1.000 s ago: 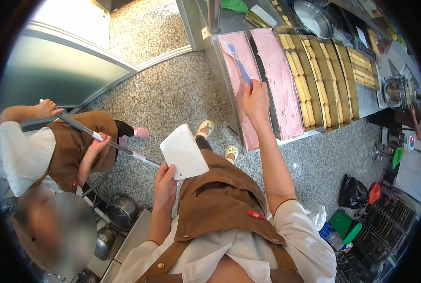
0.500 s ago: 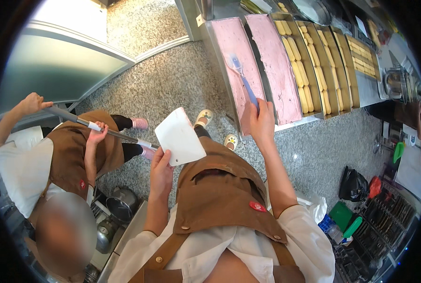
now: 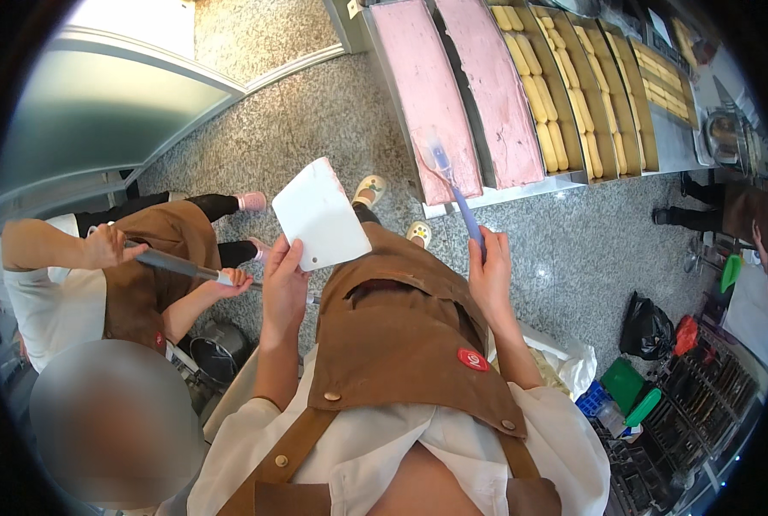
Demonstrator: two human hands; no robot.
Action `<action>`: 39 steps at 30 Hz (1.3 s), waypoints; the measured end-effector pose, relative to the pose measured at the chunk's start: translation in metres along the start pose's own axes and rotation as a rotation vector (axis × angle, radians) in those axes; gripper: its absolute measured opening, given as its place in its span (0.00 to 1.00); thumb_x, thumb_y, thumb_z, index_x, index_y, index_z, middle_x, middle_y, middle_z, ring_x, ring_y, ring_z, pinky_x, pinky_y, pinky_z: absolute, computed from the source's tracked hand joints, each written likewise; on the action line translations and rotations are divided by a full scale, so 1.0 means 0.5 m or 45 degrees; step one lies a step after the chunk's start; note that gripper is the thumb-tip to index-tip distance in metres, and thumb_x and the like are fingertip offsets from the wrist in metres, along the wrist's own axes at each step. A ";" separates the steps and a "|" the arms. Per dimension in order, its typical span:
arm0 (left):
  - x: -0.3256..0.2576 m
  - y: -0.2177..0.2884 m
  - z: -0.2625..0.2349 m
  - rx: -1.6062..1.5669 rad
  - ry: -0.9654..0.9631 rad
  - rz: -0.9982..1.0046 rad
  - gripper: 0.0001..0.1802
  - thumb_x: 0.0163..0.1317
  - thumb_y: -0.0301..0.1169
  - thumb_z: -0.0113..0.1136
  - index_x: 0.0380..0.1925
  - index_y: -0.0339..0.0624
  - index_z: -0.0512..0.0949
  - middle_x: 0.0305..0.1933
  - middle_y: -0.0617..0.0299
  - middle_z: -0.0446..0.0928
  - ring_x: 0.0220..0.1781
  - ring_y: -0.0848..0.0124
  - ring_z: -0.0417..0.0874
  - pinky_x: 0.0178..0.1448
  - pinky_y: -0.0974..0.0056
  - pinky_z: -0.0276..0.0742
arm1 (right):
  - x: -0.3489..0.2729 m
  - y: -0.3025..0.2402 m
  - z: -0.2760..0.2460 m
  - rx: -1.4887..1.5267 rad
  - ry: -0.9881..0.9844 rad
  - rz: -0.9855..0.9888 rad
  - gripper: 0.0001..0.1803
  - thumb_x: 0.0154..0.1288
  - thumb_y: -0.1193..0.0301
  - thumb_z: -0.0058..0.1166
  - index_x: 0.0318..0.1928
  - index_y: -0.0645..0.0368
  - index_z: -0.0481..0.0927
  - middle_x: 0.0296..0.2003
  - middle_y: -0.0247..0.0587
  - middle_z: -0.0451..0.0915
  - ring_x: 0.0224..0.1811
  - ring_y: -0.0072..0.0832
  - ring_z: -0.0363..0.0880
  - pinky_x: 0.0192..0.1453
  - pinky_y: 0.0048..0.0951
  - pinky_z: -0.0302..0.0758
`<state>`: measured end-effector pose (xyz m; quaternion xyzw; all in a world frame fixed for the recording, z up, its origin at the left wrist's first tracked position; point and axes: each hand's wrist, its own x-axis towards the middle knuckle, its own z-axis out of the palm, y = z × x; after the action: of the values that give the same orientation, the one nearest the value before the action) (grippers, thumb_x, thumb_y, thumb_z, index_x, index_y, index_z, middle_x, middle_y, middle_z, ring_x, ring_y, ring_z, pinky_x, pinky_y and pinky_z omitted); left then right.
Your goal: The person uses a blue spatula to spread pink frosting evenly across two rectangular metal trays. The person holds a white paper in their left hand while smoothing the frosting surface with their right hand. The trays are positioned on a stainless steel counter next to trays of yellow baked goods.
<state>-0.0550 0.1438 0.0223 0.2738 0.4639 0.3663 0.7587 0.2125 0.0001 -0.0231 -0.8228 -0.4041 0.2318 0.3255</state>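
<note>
White scraper (image 3: 319, 215), blue-handled spatula (image 3: 457, 193)

bakery kitchen | trays of pink cream sheets (image 3: 427, 95) | aprons (image 3: 401, 327)

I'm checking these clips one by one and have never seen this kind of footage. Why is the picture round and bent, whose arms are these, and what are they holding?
The picture comes from a wide fisheye camera worn on a person's head and looking down, so straight edges curve near the rim. The arms rising from the lower edge are that person's own, above a brown apron. The left hand holds a flat white scraper. The right hand holds a blue-handled spatula whose blade reaches a long tray of pink cream. Beside it lie a second pink tray and trays of yellow finger-shaped pieces. At left a co-worker in a like apron grips a long tool.
</note>
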 end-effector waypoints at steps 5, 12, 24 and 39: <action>-0.023 -0.023 0.010 -0.005 -0.062 0.036 0.18 0.70 0.31 0.48 0.56 0.35 0.70 0.52 0.62 0.77 0.52 0.76 0.76 0.56 0.67 0.69 | -0.060 0.023 -0.034 -0.009 -0.025 0.000 0.13 0.68 0.74 0.48 0.49 0.68 0.73 0.35 0.46 0.69 0.32 0.36 0.71 0.36 0.33 0.68; -0.067 -0.054 0.025 0.002 -0.014 0.068 0.18 0.70 0.31 0.49 0.56 0.35 0.70 0.52 0.61 0.77 0.52 0.75 0.77 0.56 0.67 0.70 | -0.106 0.060 -0.084 -0.019 -0.101 -0.013 0.13 0.67 0.73 0.50 0.50 0.64 0.73 0.38 0.47 0.71 0.33 0.43 0.76 0.36 0.39 0.72; -0.125 -0.084 0.047 -0.018 0.016 0.129 0.16 0.70 0.32 0.49 0.54 0.36 0.71 0.49 0.63 0.78 0.50 0.76 0.77 0.55 0.67 0.69 | -0.069 0.110 -0.158 -0.023 -0.131 -0.162 0.11 0.67 0.74 0.49 0.47 0.65 0.75 0.34 0.46 0.70 0.30 0.36 0.72 0.34 0.33 0.69; -0.043 -0.040 0.044 -0.099 0.091 0.093 0.18 0.68 0.33 0.52 0.55 0.39 0.72 0.48 0.64 0.78 0.48 0.75 0.79 0.54 0.66 0.73 | 0.041 0.105 -0.252 -0.069 -0.367 -0.162 0.10 0.65 0.75 0.51 0.46 0.65 0.76 0.31 0.42 0.69 0.31 0.32 0.70 0.35 0.29 0.67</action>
<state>-0.0355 0.1130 0.0271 0.2475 0.4660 0.4209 0.7378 0.3323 -0.0515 0.0223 -0.7623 -0.5041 0.3153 0.2559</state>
